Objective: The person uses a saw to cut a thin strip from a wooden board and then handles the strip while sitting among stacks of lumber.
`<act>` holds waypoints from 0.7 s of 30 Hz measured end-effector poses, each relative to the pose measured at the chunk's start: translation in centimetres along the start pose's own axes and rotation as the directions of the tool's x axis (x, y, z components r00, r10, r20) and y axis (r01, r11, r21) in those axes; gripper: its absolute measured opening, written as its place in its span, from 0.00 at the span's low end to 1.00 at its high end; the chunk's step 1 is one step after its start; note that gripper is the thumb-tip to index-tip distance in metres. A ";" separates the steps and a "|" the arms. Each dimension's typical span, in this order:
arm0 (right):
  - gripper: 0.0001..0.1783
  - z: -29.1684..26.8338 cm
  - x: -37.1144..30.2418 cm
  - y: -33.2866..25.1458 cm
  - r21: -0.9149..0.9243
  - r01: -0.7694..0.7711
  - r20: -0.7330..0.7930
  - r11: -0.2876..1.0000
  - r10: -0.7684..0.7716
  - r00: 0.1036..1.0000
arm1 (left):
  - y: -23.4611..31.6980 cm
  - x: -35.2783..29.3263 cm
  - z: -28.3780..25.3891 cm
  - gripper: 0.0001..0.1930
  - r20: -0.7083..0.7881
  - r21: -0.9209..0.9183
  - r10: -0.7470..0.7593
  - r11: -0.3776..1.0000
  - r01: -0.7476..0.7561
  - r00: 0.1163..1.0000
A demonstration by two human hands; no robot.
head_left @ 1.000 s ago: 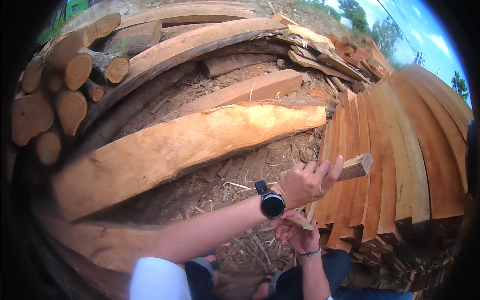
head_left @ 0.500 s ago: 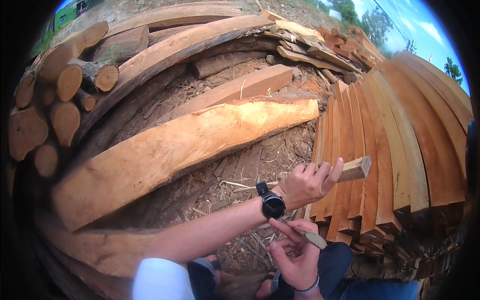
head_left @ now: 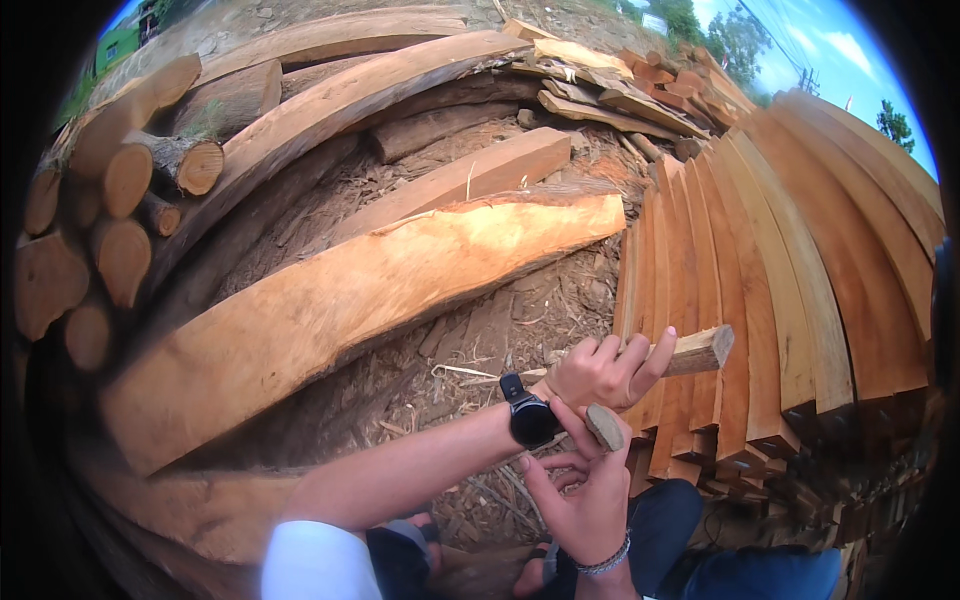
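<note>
My left hand (head_left: 605,374), with a black watch (head_left: 533,421) on its wrist, reaches across from the lower left. Its fingers curl over a squared block of pale wood (head_left: 706,350), whose cut end sticks out to the right with bark-brown sides. My right hand (head_left: 585,490), wearing a bracelet, is just below, palm up. Between its fingers sits a wooden stick with a flat cut end (head_left: 604,428); the rest of the stick is hidden behind the fingers and left wrist. The right index fingertip touches or nearly touches the watch side of my left wrist.
A long sawn slab (head_left: 350,290) slants across the middle, another slab (head_left: 470,180) behind it. Round logs (head_left: 125,180) are piled at the left. Stacked sawn planks (head_left: 760,290) rise on the right. Wood chips and bark (head_left: 480,340) cover the ground.
My right hand has moved up a little, and the stick in it has tilted so its cut end stands higher and nearer my left hand. The view has shifted slightly.
</note>
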State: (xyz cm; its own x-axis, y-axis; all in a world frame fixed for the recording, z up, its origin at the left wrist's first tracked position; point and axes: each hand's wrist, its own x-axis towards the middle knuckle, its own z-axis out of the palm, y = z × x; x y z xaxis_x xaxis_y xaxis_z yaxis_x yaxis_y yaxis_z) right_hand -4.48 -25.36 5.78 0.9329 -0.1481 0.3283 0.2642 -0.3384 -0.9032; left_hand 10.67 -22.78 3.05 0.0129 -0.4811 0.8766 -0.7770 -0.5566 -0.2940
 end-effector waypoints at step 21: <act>0.39 -0.4 0.3 1.7 -0.189 0.089 0.004 0.978 -0.090 0.996 | 0.1 0.3 0.2 0.29 0.048 -0.047 0.025 0.999 -0.023 0.999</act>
State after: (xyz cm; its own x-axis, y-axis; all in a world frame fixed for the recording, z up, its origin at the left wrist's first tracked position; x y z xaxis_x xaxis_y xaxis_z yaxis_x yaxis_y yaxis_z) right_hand -3.87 -26.33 4.39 0.9061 -0.1134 0.4075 0.2954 -0.5198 -0.8016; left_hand 10.75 -23.09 3.23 0.0232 -0.5266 0.8498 -0.8056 -0.5132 -0.2960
